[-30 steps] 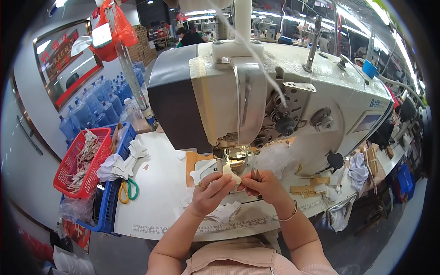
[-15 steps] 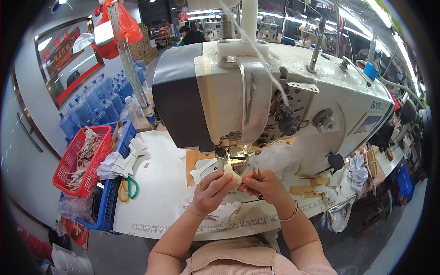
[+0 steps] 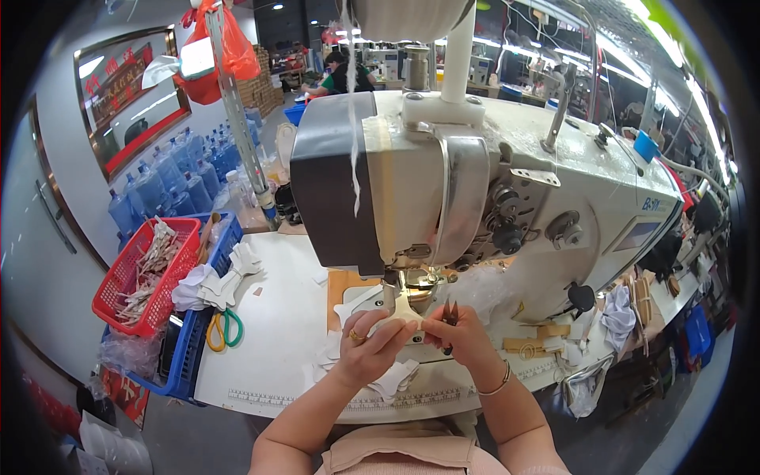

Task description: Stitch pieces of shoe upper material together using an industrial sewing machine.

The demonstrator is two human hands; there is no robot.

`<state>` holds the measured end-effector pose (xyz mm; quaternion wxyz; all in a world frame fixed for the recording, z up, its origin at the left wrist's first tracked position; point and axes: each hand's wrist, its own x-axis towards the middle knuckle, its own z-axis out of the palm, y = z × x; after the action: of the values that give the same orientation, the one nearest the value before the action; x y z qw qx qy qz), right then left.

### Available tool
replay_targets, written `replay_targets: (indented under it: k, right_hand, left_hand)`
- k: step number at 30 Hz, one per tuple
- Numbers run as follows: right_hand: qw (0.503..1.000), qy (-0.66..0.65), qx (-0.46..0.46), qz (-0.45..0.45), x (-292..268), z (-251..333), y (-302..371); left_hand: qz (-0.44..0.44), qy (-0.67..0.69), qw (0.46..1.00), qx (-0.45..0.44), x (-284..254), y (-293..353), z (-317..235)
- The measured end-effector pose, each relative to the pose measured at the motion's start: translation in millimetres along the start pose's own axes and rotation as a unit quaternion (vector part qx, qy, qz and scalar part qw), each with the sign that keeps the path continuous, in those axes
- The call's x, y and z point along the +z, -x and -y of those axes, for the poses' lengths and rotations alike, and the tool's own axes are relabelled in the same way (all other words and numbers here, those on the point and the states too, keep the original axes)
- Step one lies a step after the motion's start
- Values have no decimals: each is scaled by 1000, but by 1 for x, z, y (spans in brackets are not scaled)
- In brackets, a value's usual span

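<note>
Both hands sit slightly lower in the view than half a second ago, the small dark pointed metal snips [image 3: 451,313] stand more upright, and the large white-and-grey sewing machine [image 3: 582,194] appears lower and further right, the whole view having shifted. The left hand [image 3: 368,352], wearing a gold-coloured ring [image 3: 357,336], pinches the near left edge of a flat cream piece with flared ends [image 3: 406,307] between thumb and fingers. The right hand [image 3: 469,340], with a thin bracelet [image 3: 507,370] at its wrist, pinches the near right edge while its curled fingers hold the snips, points upward. So the cream piece lies between the two hands, its far end reaching in under the machine head beyond them; whether the needle is in it cannot be told.

Just below the left hand lie white flared cut pieces [image 3: 393,380] on the white tabletop [image 3: 277,317]. Well to its left are scissors with yellow and green handles [image 3: 234,327], and past them a red plastic basket [image 3: 178,299] sits on a blue plastic basket [image 3: 188,368]. To the right of the right hand lie flat tan strips [image 3: 522,346].
</note>
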<state>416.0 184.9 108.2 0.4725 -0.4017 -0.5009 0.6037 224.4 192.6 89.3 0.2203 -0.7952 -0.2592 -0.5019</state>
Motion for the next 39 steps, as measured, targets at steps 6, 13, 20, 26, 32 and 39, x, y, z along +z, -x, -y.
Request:
replay_targets:
  k: [6,13,20,26,32,39]
  right_hand:
    - [997,-74,-17,-26,9,3,-11]
    - [979,-118,-50,-158,52,-7,-11]
    - [985,-40,-71,-153,53,-5,-8]
    - [872,266,-356,-204,30,-16,-7]
    - [768,410,-461,-171,25,-6,-15]
    - [748,456,-456,-155,25,-3,-15]
  left_hand:
    - [-10,-2,1000,-12,4,-19,13]
    - [-19,89,994,-56,14,-14,41]
    - [-12,155,983,-100,24,-8,60]
    - [-19,134,989,-64,29,-3,62]
    - [-43,47,998,-10,25,-10,55]
    - [-44,64,997,-1,24,-11,56]
